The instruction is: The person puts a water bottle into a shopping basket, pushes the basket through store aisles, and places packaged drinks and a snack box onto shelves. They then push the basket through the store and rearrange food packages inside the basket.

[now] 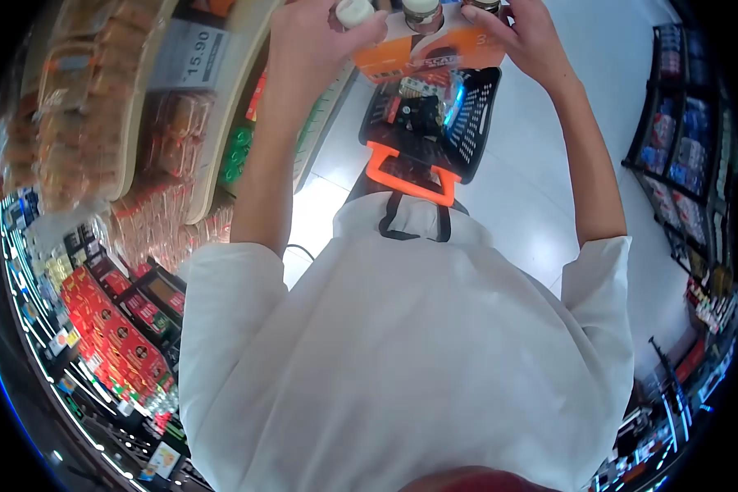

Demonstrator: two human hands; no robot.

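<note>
At the top of the view, both hands hold an orange Nescafé multipack of bottles point(430, 54). My left hand point(324, 33) grips its left end, with the thumb beside a white-capped bottle point(354, 11). On the other end, my right hand point(535, 39) has its thumb near a dark bottle top. Below the pack, a black shopping basket point(477, 123) with an orange handle point(410, 187) stands on the floor. Several packaged goods lie in it, including a dark item point(418, 115); the pack hides part of the basket.
Store shelves point(131, 123) with packaged food run along the left, beside a price tag point(190, 56) reading 15.90. Red boxes point(115, 336) are stacked at lower left. Dark shelving point(672, 123) with packaged goods stands at right. Pale floor tiles point(541, 164) lie between them.
</note>
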